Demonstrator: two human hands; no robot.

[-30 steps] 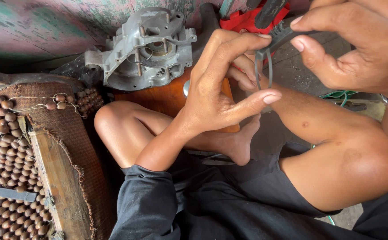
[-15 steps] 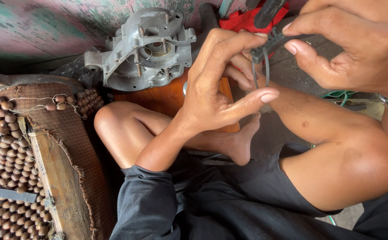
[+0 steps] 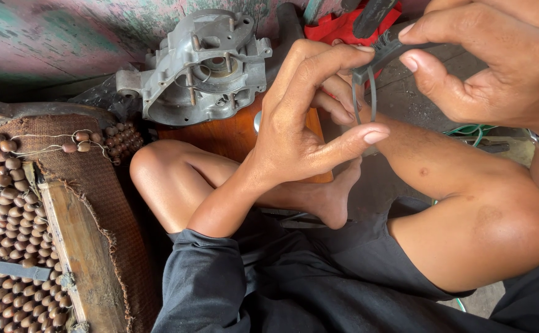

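Note:
My left hand (image 3: 306, 123) is raised over my crossed legs. Its index fingertip rests on a dark plier-like tool (image 3: 383, 48), and its curled fingers steady a thin grey metal ring (image 3: 364, 98) hanging from the tool's tip. The thumb points right, just under the ring. At the upper right, my right hand (image 3: 497, 61) pinches the tool between thumb and fingers. Beyond the left hand, a grey cast-metal engine casing (image 3: 201, 61) with studs lies on an orange wooden board (image 3: 238, 132).
A worn seat with a brown beaded mat (image 3: 4, 203) and a wooden edge fills the left side. A red object (image 3: 343, 28) lies behind the hands, and a green cord (image 3: 467, 129) runs across the ground at right. My bare knees and dark shorts take up the foreground.
My right hand shifted its fingers slightly on the tool, moving a little left and back. The left hand and the ring have barely moved.

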